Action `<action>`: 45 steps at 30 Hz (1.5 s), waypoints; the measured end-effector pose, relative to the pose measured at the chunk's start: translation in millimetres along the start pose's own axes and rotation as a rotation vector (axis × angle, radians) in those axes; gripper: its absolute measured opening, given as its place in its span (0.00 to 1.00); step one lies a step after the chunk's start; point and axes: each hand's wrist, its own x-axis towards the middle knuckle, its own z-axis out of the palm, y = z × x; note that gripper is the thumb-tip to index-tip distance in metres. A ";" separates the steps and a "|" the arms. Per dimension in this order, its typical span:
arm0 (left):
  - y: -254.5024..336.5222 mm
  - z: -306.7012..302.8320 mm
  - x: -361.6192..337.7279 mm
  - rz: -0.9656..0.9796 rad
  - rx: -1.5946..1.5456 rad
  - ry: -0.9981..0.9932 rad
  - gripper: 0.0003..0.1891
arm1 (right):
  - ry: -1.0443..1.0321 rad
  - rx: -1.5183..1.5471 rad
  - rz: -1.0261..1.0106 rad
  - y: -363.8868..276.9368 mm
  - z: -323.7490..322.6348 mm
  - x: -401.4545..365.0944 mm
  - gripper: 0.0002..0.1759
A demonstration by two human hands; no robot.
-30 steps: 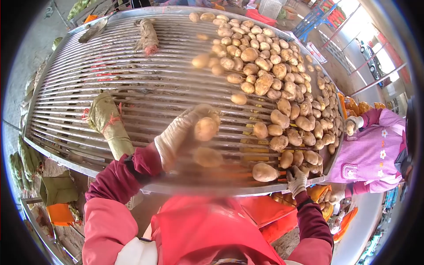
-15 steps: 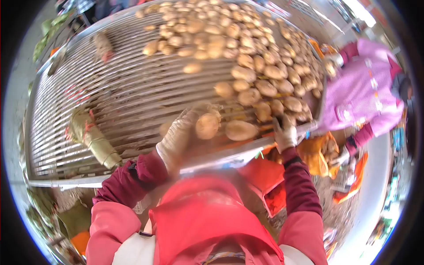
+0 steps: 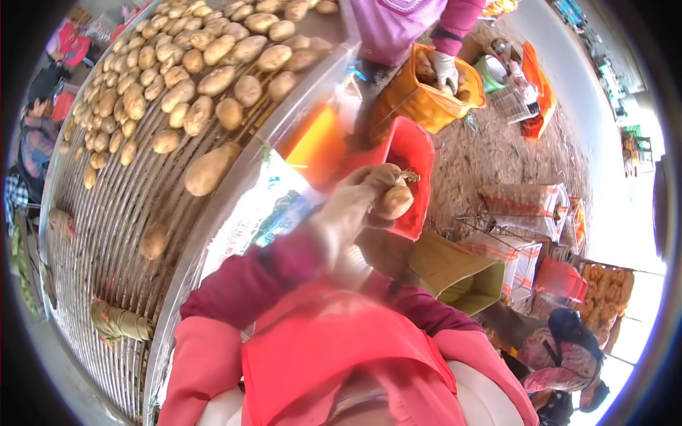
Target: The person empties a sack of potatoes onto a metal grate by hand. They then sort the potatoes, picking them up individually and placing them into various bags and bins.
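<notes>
My left hand (image 3: 347, 206), in a pale glove, reaches across in front of me with its fingers closed around a potato (image 3: 393, 202). A bit of dry, stringy matter sticks out at the top of that potato. Both are in front of a red open bag (image 3: 415, 160). My right hand (image 3: 352, 268) is blurred beneath the left forearm, and its fingers are hidden. On the slatted metal table (image 3: 202, 245) to the left lies a heap of potatoes (image 3: 177, 92), with one large potato (image 3: 211, 169) close to the rim.
A co-worker's gloved hand (image 3: 446, 71) reaches into an orange bag (image 3: 419, 99) of potatoes. An olive open bag (image 3: 465, 273) stands at right, near white-and-red sacks (image 3: 526, 209). A rolled green bundle (image 3: 122, 321) lies on the slats. Another person (image 3: 561, 351) bends at lower right.
The view has swung right. My left hand has moved off the table to the red bag with a potato. My right hand has left the potatoes at the table edge and come under the left arm.
</notes>
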 end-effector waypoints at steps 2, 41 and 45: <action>-4.6 11.8 19.2 -0.087 0.074 0.126 0.21 | 0.007 -0.031 0.023 29.5 3.5 -6.1 0.10; 4.3 -242.2 -312.8 0.411 0.818 1.374 0.16 | 0.073 -0.889 -0.552 -315.0 -139.1 173.7 0.44; 11.1 -236.2 -317.2 0.372 0.823 1.353 0.15 | 0.223 -1.047 -0.277 -342.1 -154.7 194.0 0.43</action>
